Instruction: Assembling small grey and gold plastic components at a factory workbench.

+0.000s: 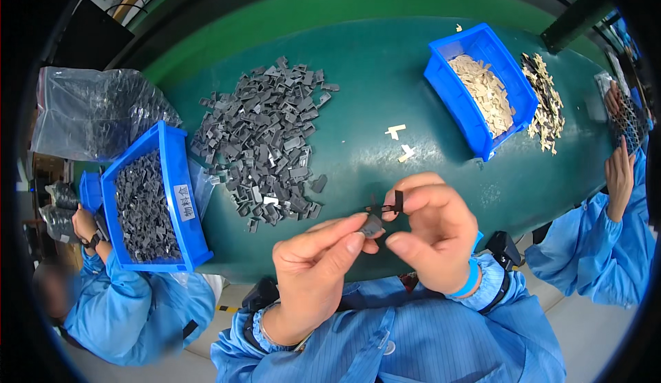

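Above the worktop (372, 73), the left hand (313, 262) pinches in its fingers a small grey plastic part (372, 227), probably light, stiff, best held by its sides; a black strip (399, 203), likely flimsy, meets the right hand (437, 235), grip unclear, best taken edgewise

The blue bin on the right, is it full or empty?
Partly full: pale pieces lie inside the blue bin, with bare inner wall showing.
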The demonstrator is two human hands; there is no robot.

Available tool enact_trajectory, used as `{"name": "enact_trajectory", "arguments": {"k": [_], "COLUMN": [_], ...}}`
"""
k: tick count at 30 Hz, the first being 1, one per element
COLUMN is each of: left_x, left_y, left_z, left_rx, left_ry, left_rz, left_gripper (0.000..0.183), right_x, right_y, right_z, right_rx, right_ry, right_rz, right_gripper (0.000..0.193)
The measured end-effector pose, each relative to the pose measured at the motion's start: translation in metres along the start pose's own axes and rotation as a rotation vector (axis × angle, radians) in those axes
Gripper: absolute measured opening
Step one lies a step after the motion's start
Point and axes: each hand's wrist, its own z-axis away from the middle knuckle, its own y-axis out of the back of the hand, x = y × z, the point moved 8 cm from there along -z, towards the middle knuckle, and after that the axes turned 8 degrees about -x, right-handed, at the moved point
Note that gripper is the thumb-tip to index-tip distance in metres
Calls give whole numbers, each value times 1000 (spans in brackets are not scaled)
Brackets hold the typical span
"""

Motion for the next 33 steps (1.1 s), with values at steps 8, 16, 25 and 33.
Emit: {"name": "enact_trajectory", "arguments": {"k": [8,16,25,33], "left_x": [14,17,17,16], "left_y": [8,5,4,3], "left_z": [0,0,0,0], "left_rx": [78,64,61,49], "left_ry": [-139,-164,-179,-186], "left_rz": [-404,-514,-539,-535], "left_gripper": [24,23,24,24], "right_x": [19,19,20,20], "right_y": [-2,-3,-4,-4], "right_z": [0,0,1,1], "right_rx": [-26,-77,-36,-32], "right_ry": [-289,-291,-334,-262], "right_rz": [-143,-133,-148,-158], "right_gripper": [7,10,8,10]}}
